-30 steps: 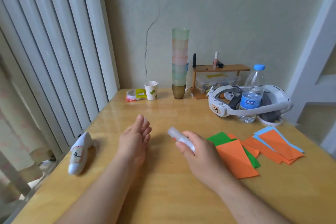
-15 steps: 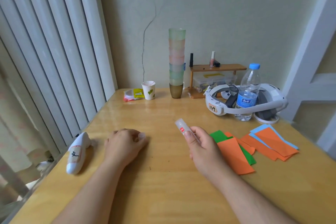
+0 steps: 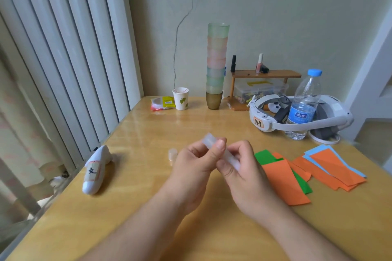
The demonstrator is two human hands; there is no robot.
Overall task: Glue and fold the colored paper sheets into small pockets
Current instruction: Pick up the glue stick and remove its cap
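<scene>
1. Both my hands meet over the middle of the desk [image 3: 137,176] on a translucent glue stick [image 3: 212,141].
2. My left hand [image 3: 195,163] pinches its upper end, thumb and fingers curled round it.
3. My right hand [image 3: 244,167] wraps its fingers round the lower part.
4. A small clear cap [image 3: 172,154] stands on the desk just left of my left hand.
5. Orange, green and blue paper sheets [image 3: 284,178] lie overlapping near the desk's right edge, beside my right hand.
</scene>
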